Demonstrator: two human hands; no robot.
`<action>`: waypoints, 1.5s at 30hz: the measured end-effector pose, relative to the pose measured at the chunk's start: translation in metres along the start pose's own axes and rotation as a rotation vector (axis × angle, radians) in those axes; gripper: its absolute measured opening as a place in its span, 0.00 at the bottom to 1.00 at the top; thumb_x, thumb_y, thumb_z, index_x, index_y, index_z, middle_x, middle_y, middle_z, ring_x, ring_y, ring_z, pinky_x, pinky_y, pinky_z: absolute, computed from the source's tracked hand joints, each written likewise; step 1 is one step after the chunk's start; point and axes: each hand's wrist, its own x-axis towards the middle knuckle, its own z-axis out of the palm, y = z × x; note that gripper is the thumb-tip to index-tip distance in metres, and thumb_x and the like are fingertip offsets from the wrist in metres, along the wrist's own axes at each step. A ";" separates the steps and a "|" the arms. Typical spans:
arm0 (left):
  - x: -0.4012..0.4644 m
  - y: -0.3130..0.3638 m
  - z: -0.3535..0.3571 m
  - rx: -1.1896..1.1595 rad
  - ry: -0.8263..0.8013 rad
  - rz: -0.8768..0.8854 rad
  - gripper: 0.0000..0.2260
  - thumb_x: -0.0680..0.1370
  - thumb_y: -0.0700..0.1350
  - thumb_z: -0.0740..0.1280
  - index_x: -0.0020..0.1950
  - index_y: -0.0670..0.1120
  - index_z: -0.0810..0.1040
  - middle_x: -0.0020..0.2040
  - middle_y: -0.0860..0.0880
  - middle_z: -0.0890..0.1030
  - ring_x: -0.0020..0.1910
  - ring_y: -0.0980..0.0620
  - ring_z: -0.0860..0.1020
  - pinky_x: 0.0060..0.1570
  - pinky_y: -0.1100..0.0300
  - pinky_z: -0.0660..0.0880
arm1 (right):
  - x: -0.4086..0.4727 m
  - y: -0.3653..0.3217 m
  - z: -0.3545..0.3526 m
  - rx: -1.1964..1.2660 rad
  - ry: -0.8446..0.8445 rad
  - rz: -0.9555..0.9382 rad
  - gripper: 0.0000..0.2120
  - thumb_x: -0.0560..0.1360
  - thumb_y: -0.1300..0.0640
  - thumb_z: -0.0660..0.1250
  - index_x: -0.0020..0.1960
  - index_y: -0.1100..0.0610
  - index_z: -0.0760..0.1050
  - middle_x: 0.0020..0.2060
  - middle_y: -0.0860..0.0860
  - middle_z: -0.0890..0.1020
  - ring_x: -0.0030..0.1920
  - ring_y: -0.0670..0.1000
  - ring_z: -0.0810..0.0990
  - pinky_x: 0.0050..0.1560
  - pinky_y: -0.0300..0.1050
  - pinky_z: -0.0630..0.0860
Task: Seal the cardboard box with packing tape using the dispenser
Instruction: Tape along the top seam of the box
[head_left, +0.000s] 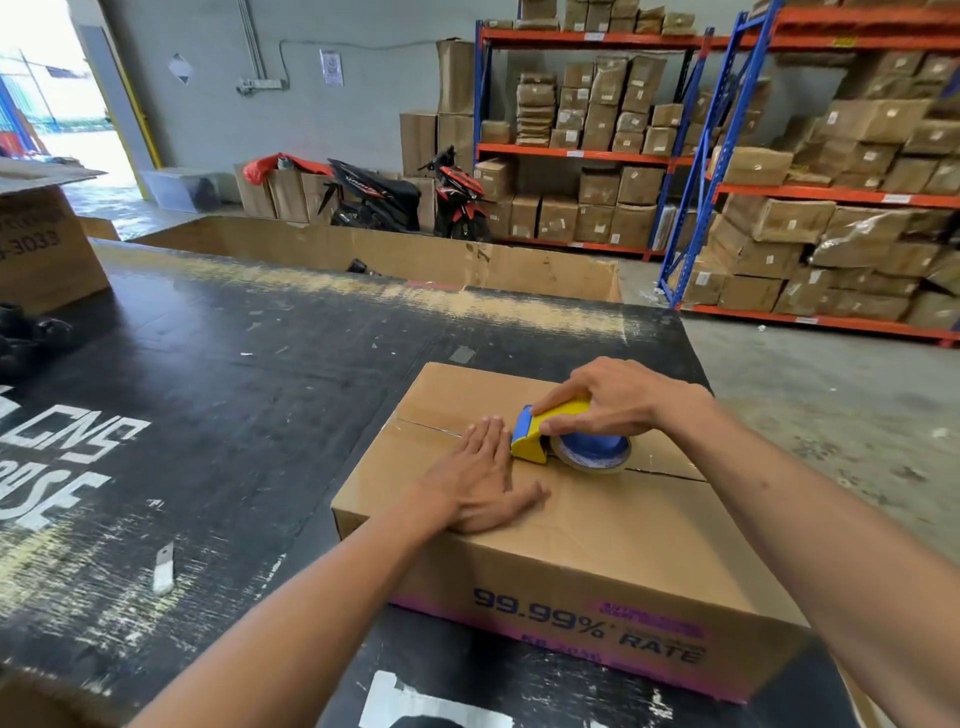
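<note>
Cardboard box (566, 525), near side panel: dark blue print reads "99.99%" then "RATE"; smaller lines above and below on the pink band too blurred to read.

Second cardboard box (44, 244), far left on the table: digits "3033" at the end of a line, rest unclear.

Black table (208, 364), left part: large white letters, upside-down and cut off, not readable with certainty.

Wall notice (331, 67): paper sheet, text too small.
</note>
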 end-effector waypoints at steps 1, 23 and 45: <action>-0.001 -0.001 -0.001 -0.002 0.001 -0.002 0.44 0.78 0.71 0.45 0.79 0.39 0.37 0.80 0.41 0.38 0.79 0.47 0.37 0.77 0.53 0.37 | -0.003 -0.001 -0.002 0.019 0.001 0.001 0.22 0.74 0.29 0.60 0.65 0.33 0.75 0.38 0.33 0.68 0.42 0.44 0.71 0.37 0.38 0.62; 0.025 0.053 -0.007 0.021 0.105 0.074 0.54 0.70 0.80 0.47 0.80 0.43 0.37 0.80 0.43 0.35 0.79 0.47 0.36 0.77 0.48 0.36 | -0.077 0.068 -0.007 0.000 -0.033 0.095 0.23 0.71 0.25 0.60 0.62 0.30 0.76 0.39 0.33 0.68 0.43 0.43 0.71 0.45 0.43 0.68; 0.041 0.088 0.010 -0.073 -0.014 0.108 0.54 0.70 0.80 0.47 0.80 0.43 0.38 0.81 0.45 0.37 0.79 0.51 0.37 0.77 0.54 0.38 | -0.136 0.116 -0.024 0.170 -0.056 0.168 0.15 0.72 0.32 0.67 0.58 0.28 0.77 0.47 0.30 0.74 0.47 0.42 0.75 0.43 0.38 0.67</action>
